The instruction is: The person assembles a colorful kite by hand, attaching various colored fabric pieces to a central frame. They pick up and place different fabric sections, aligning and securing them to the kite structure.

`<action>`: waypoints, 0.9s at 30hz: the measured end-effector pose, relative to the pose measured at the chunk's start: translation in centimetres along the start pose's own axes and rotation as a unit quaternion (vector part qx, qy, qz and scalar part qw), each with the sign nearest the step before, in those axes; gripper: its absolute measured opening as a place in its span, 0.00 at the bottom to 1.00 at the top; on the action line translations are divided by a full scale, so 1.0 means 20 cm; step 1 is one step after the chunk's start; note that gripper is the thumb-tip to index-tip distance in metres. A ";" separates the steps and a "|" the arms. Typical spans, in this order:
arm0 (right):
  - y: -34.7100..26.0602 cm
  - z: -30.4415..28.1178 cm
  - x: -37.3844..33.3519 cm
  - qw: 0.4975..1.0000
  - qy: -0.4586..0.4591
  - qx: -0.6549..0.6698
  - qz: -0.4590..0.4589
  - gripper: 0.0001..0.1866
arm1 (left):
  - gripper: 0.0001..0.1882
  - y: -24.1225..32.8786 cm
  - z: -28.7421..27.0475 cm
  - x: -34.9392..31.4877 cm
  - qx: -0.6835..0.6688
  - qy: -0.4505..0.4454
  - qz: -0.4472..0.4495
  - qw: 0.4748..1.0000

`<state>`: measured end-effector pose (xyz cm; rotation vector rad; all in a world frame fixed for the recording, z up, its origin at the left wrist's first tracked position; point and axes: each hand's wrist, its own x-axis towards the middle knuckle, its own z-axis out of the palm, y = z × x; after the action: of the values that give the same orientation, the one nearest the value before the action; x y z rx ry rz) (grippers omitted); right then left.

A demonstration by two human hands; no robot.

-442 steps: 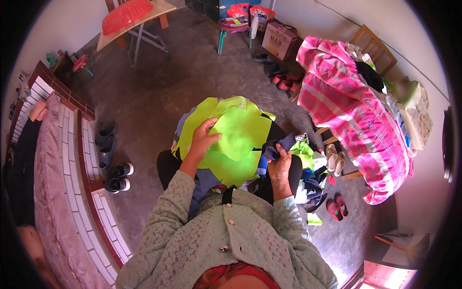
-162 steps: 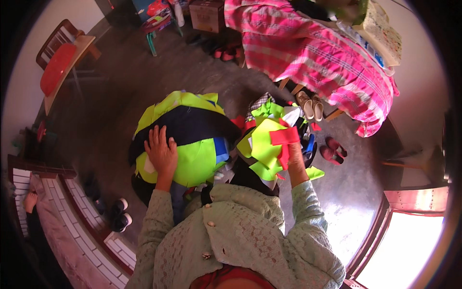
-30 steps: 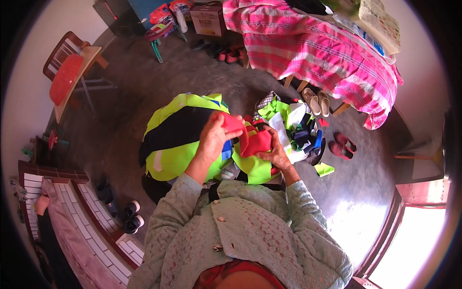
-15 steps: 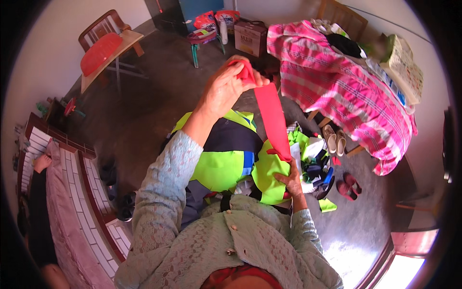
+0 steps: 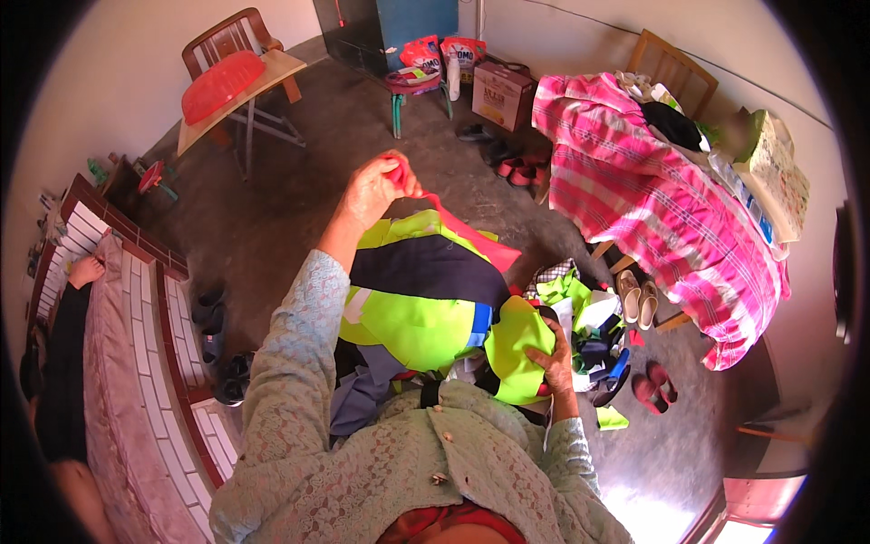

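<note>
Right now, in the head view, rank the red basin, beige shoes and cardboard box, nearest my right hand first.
1. Beige shoes: ahead-right of the right hand.
2. Cardboard box: farther ahead.
3. Red basin: far left, on a table.

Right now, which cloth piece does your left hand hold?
The red strip, trailing from the left hand; the yellow-green piece touches the right hand, and the dark band lies across the pile.
</note>
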<state>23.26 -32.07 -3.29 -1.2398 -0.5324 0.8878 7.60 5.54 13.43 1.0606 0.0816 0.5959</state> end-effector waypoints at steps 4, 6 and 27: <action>0.02 -0.02 0.01 1.000 0.004 -0.009 -0.005 0.36 | 0.09 0.02 -0.17 -0.08 0.002 0.040 0.022 0.999; 0.00 -0.01 0.00 1.000 0.008 0.007 -0.002 0.35 | 0.08 0.03 -0.24 -0.09 -0.018 0.045 0.037 0.998; 0.03 -0.01 0.00 1.000 0.021 -0.005 0.006 0.33 | 0.15 -0.04 -0.49 -0.45 0.014 0.472 0.056 0.880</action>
<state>23.36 -32.12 -3.95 -1.2691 -0.4978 0.8684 -3.03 8.52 5.83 0.7188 0.8897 1.1827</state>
